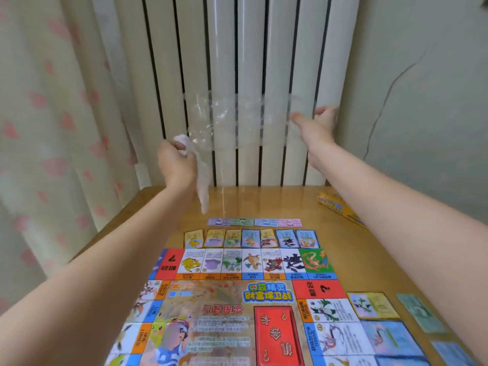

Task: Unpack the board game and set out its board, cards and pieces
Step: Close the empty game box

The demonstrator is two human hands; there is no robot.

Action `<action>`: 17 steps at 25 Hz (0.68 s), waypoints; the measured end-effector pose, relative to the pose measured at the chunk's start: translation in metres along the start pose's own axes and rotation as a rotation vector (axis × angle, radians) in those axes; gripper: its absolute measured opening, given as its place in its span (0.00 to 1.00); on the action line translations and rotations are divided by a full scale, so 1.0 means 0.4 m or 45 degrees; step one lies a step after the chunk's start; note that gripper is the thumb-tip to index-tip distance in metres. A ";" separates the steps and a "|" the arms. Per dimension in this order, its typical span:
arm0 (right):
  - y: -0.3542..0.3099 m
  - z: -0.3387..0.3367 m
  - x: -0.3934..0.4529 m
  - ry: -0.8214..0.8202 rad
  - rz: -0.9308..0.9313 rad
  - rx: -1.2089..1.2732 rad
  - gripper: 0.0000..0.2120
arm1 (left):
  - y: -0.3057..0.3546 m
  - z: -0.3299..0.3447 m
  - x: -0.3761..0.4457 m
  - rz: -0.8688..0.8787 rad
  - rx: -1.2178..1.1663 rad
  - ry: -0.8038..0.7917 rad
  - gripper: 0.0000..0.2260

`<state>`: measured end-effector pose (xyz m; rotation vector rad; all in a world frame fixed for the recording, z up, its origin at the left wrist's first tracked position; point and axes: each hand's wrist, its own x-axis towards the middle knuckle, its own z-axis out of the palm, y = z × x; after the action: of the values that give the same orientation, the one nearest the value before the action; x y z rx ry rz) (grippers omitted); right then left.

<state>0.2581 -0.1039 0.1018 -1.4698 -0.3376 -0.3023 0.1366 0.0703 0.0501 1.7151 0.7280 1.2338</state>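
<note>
The colourful game board [237, 307] lies flat on the wooden table [285, 202]. Beyond its far edge sit a row of several property cards [250, 238] and a row of paper money notes [254, 222]. More cards [373, 305] lie along the board's right side. Both my hands are raised above the far end of the table. My left hand [177, 162] grips a crumpled bunch of clear plastic wrap [202, 180] that hangs down. My right hand [318, 122] pinches the other end of a blurred clear plastic sheet [237, 120] stretched between the hands.
The yellow game box [340, 207] lies at the table's far right edge, partly behind my right forearm. A white radiator [237, 62] stands against the wall behind the table. A curtain with pink hearts [52, 114] hangs at the left.
</note>
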 end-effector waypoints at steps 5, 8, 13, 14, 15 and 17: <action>-0.156 -0.068 -0.161 -0.192 -0.229 -0.226 0.24 | 0.206 -0.095 -0.099 -0.360 -0.400 -0.224 0.15; -0.230 -0.114 -0.283 -0.660 -0.336 -0.264 0.25 | 0.318 -0.150 -0.210 -0.480 -0.839 -0.722 0.07; -0.268 -0.195 -0.374 -0.837 0.435 1.018 0.11 | 0.395 -0.191 -0.371 -0.249 -0.624 -1.086 0.12; -0.270 -0.203 -0.384 -0.751 0.487 1.164 0.09 | 0.387 -0.195 -0.394 -0.239 -0.621 -1.048 0.13; -0.276 -0.207 -0.402 -0.682 0.485 1.247 0.07 | 0.371 -0.204 -0.407 -0.279 -0.651 -0.988 0.14; -0.303 -0.214 -0.440 -0.703 0.149 0.907 0.10 | 0.346 -0.251 -0.410 -0.389 -0.723 -0.752 0.17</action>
<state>0.0519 -0.2000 0.1361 -0.8349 -0.7146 0.3115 -0.0173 -0.0972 0.1163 1.3211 0.2312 0.5867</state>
